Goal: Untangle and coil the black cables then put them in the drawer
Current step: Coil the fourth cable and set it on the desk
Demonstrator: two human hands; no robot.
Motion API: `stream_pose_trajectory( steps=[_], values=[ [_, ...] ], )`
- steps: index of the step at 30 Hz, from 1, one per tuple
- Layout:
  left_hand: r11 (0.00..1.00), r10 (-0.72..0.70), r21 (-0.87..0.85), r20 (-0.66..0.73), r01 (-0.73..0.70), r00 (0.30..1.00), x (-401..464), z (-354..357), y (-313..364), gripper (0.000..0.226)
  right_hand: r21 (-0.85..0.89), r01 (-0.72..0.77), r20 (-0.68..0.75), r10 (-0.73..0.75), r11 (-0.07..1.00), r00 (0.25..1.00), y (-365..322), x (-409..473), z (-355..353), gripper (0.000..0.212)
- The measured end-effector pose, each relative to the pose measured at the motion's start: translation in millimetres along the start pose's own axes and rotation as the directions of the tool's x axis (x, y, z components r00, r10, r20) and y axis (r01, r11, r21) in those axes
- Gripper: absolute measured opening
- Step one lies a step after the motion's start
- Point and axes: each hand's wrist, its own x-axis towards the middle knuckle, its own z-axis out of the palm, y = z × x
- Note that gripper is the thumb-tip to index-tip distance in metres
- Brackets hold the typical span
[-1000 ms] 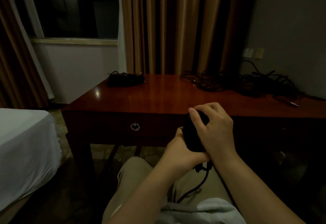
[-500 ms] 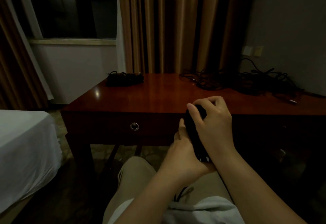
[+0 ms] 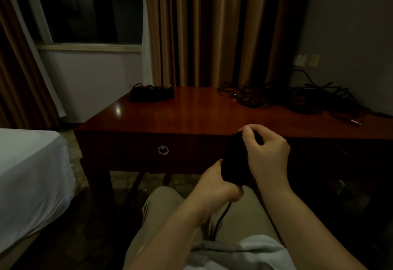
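While you sat before the glossy reddish-brown wooden surface [image 3: 191,116], your left hand [image 3: 214,182] gripped the lower end of a tightly wound black cable coil [image 3: 235,161], fingers curled round it from below. Your right hand [image 3: 266,152] closed its grip over the coil's upper end, thumb pressed on top. You held the coil in the air just in front of the surface's front edge, right of the closed wooden drawer with its round metal ring pull [image 3: 163,150]. A loose black cable tail [image 3: 221,216] hung from the coil down across your beige trousers [image 3: 168,210].

At the surface's far right corner lay a sprawling tangle of black cables [image 3: 297,97], one plug end reaching toward the right edge. Near the far left corner rested a small dark bundle of coiled cable [image 3: 152,93]. A white-sheeted bed [image 3: 27,174] stood left of the surface, and tan pleated curtains [image 3: 202,27] hung behind it.
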Motion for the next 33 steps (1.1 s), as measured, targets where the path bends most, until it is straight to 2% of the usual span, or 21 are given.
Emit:
stream_pose_trajectory(
  steps=[3, 5, 8, 10, 13, 15, 18, 20, 23, 25, 26, 27, 30, 31, 33],
  values=[
    [0.992, 0.129, 0.005, -0.073, -0.129, 0.989, -6, 2, -4, 0.028, 0.055, -0.072, 0.050, 0.070, 0.996, 0.996, -3, 6, -3, 0.018],
    [0.972, 0.229, -0.026, -0.120, -0.234, 0.966, -12, 1, -6, 0.017, 0.114, -0.177, 0.135, 0.162, 0.978, 0.978, -5, 11, -3, 0.020],
    [0.935, 0.349, 0.000, -0.163, -0.354, 0.923, -19, -1, -9, 0.035, 0.254, -0.415, 0.336, 0.323, 0.873, 0.885, -11, 18, -4, 0.020],
    [0.941, 0.333, -0.005, -0.148, -0.338, 0.931, -22, -4, -7, 0.036, 0.266, -0.461, 0.374, 0.350, 0.847, 0.859, -13, 19, -4, 0.019],
    [0.974, 0.213, 0.077, 0.020, -0.214, 0.977, -21, -14, 6, 0.021, 0.137, -0.282, 0.239, 0.245, 0.950, 0.940, -8, 13, -4, 0.023],
    [0.991, 0.111, 0.060, 0.155, -0.121, 0.982, -20, -20, 15, 0.021, 0.046, -0.151, 0.228, 0.137, 0.987, 0.964, -8, 9, -5, 0.023],
    [0.982, 0.104, -0.180, 0.273, -0.055, 0.956, -17, -22, 21, 0.029, 0.035, -0.086, 0.293, 0.072, 0.996, 0.953, -12, 8, -6, 0.022],
    [0.924, 0.121, -0.380, 0.376, 0.034, 0.919, -16, -22, 19, 0.033, 0.054, -0.036, 0.350, 0.015, 0.998, 0.937, -17, 9, -7, 0.024],
    [0.859, 0.117, -0.486, 0.488, 0.158, 0.865, -17, -20, 15, 0.047, 0.006, 0.129, 0.429, -0.119, 0.992, 0.896, -24, 7, -7, 0.025],
    [0.834, 0.135, -0.528, 0.477, 0.160, 0.869, -18, -15, 12, 0.045, -0.012, 0.156, 0.469, -0.132, 0.988, 0.873, -25, 8, -6, 0.017],
    [0.814, 0.151, -0.562, 0.454, 0.151, 0.878, -19, -13, 11, 0.043, 0.007, 0.117, 0.504, -0.104, 0.993, 0.857, -24, 10, -5, 0.014],
    [0.789, 0.159, -0.598, 0.422, 0.142, 0.893, -20, -13, 10, 0.041, 0.044, 0.049, 0.553, -0.065, 0.998, 0.831, -22, 13, -4, 0.020],
    [0.680, 0.140, -0.723, 0.290, 0.121, 0.947, -23, -18, 10, 0.034, 0.164, -0.229, 0.681, 0.058, 0.959, 0.730, -10, 19, -5, 0.051],
    [0.620, 0.146, -0.778, 0.241, 0.101, 0.959, -23, -20, 12, 0.033, 0.182, -0.302, 0.714, 0.085, 0.936, 0.695, -5, 17, -5, 0.054],
    [0.550, 0.179, -0.835, 0.125, 0.006, 0.976, -23, -27, 16, 0.036, 0.216, -0.442, 0.760, 0.134, 0.871, 0.636, 6, 3, -2, 0.045]
  ],
)
